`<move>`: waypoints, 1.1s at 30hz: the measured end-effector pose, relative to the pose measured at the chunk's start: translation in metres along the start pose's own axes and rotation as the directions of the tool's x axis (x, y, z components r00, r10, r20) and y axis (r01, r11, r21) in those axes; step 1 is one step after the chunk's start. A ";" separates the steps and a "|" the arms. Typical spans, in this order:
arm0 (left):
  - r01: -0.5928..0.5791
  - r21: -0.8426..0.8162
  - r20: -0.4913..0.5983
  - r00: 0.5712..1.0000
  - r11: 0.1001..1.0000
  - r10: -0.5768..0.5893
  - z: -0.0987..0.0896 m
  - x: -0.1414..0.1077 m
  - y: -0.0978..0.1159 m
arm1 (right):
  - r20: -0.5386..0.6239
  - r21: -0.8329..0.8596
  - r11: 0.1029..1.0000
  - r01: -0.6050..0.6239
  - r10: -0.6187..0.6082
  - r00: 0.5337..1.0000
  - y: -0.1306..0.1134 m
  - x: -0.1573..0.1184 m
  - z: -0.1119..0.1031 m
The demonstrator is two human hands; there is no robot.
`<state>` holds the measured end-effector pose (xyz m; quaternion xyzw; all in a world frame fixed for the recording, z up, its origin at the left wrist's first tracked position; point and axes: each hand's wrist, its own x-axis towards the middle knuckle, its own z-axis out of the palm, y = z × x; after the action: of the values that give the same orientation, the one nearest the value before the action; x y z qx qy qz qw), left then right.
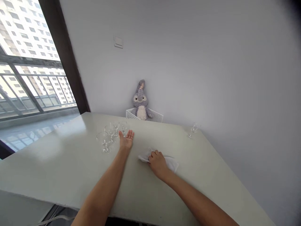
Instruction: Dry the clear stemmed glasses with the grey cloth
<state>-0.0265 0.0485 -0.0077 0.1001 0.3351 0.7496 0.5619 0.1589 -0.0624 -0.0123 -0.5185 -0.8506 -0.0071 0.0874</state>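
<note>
My left hand [126, 140] is open, palm turned up and fingers spread, just right of a cluster of several clear stemmed glasses [102, 138]. Its thumb comes close to the rearmost glass [123, 126]; whether they touch I cannot tell. Bunched under the fingers of my right hand [158, 164] is a white cloth [172, 163], pressed on the pale tabletop [145, 191]. One more stemmed glass [194, 128] is by itself at the back right of the table, seemingly tilted.
Behind the table's far edge, a grey plush toy [140, 103] sits in a white perforated basket [157, 116] against the wall. A light switch [118, 41] is above. Left of the table are a dark frame [68, 56] and a balcony railing [47, 88]. A cable [56, 218] hangs below the front edge.
</note>
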 end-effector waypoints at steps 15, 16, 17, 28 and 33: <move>-0.033 0.053 0.370 0.929 0.998 0.011 0.021 -0.052 -0.028 | 0.198 0.970 -0.233 -0.071 0.586 0.786 0.063 -0.004 -0.048; -0.082 0.098 0.403 0.914 0.992 0.036 0.020 -0.061 -0.034 | 0.159 0.976 -0.214 -0.033 0.608 0.778 0.057 -0.004 -0.049; -0.120 0.137 0.429 0.902 0.983 0.050 0.019 -0.069 -0.039 | 0.123 0.982 -0.190 -0.002 0.623 0.773 0.049 -0.004 -0.049; -0.212 0.420 0.503 0.864 0.882 -0.032 0.004 -0.085 -0.050 | -0.028 0.990 -0.119 0.071 0.330 0.944 0.003 -0.007 -0.019; -0.224 0.443 0.616 0.779 0.868 -0.113 0.003 -0.094 -0.060 | 0.007 0.998 -0.067 0.011 0.255 0.967 0.017 -0.010 -0.006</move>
<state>0.0547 -0.0272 -0.0207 0.4923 0.3064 0.5795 0.5726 0.1793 -0.0635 -0.0091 -0.3636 -0.5261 0.5721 0.5136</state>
